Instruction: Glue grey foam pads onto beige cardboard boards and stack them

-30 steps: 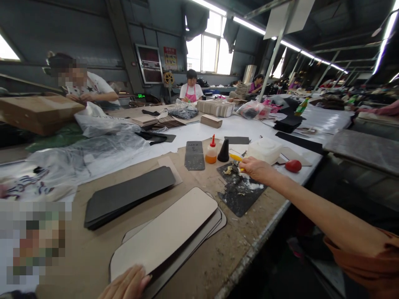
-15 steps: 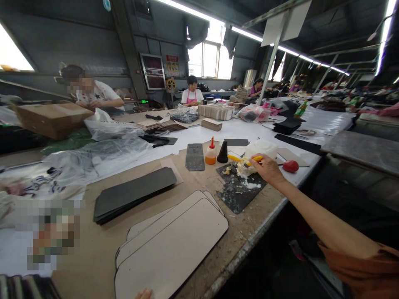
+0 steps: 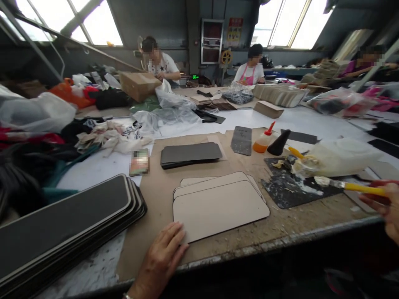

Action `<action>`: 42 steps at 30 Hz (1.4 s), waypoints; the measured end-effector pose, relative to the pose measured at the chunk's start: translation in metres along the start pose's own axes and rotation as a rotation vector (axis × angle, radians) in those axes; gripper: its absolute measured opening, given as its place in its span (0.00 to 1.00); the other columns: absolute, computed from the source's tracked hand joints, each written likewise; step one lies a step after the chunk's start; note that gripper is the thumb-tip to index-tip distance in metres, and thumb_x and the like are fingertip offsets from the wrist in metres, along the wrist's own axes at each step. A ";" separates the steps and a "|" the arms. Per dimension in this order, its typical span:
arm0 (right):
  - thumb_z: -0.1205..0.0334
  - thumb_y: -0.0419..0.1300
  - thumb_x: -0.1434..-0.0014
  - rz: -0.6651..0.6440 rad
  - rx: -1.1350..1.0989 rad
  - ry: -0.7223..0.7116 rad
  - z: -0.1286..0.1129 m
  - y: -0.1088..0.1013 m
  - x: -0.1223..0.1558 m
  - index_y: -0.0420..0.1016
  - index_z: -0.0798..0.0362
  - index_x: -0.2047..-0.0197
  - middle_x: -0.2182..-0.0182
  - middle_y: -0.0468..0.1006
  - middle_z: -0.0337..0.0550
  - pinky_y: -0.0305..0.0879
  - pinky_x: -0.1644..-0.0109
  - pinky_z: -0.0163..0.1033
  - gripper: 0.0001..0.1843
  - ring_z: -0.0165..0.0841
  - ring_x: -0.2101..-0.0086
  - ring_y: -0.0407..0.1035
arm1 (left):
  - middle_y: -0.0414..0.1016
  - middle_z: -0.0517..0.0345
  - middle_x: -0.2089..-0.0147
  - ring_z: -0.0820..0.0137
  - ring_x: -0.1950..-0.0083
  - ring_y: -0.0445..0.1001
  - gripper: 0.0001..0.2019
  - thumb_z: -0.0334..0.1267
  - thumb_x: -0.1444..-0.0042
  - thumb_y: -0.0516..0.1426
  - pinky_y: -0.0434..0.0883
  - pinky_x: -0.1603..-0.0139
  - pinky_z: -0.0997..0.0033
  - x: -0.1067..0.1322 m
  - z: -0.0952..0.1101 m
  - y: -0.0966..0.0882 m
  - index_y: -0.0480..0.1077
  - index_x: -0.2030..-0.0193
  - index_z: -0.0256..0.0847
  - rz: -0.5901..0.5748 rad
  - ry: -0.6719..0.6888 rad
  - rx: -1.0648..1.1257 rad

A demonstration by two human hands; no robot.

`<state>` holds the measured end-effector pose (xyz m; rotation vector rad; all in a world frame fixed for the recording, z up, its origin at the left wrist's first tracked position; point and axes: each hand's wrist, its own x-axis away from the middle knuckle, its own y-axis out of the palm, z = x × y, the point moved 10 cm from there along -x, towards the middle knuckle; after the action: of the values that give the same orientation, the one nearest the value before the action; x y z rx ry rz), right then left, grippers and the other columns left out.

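**A:** Where's the brush?

**B:** The yellow-handled brush [image 3: 352, 187] is in the right hand [image 3: 388, 209], fingers curled round its handle. There is white paste on the bristles, which hang over the smeared black mat [image 3: 299, 189]. The left hand [image 3: 160, 259] lies flat, fingers loose, on the near corner of the top beige board [image 3: 218, 205].

**A:** Containers?

**B:** A white tub [image 3: 346, 155] sits behind the mat, its contents unclear. A squeeze bottle [image 3: 263, 143] holds orange liquid, beside a black cone [image 3: 278, 143].

**A:** Anything cut off?

**B:** The right hand, at the frame edge. The dark panels [image 3: 62, 224] run off to the left.
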<state>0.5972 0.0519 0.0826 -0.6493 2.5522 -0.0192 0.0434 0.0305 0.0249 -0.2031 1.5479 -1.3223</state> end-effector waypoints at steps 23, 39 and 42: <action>0.48 0.59 0.45 -0.862 -0.135 0.015 -0.137 0.231 0.274 0.71 0.55 0.66 0.71 0.75 0.43 0.71 0.69 0.38 0.17 0.33 0.75 0.72 | 0.75 0.48 0.56 0.65 0.52 0.73 0.09 0.32 0.41 0.52 0.76 0.53 0.64 0.007 -0.006 -0.004 0.70 0.56 0.35 0.071 -0.092 0.168; 0.50 0.51 0.39 -0.431 0.453 -0.623 -0.147 0.150 0.196 0.71 0.53 0.68 0.70 0.76 0.47 0.69 0.60 0.43 0.16 0.38 0.67 0.71 | 0.74 0.49 0.56 0.66 0.52 0.73 0.10 0.32 0.41 0.51 0.76 0.53 0.68 0.011 -0.006 -0.004 0.70 0.55 0.36 0.141 0.011 0.178; 0.58 0.52 0.38 -0.518 0.346 -0.660 -0.173 0.161 0.240 0.71 0.53 0.65 0.70 0.75 0.46 0.69 0.61 0.40 0.10 0.36 0.67 0.71 | 0.74 0.51 0.56 0.65 0.52 0.73 0.10 0.33 0.40 0.50 0.76 0.55 0.67 0.011 -0.008 -0.005 0.69 0.55 0.38 0.150 -0.007 0.183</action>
<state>0.2612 0.0683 0.0999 -0.9636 1.6531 -0.3527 0.0304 0.0260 0.0217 0.0225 1.3984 -1.3331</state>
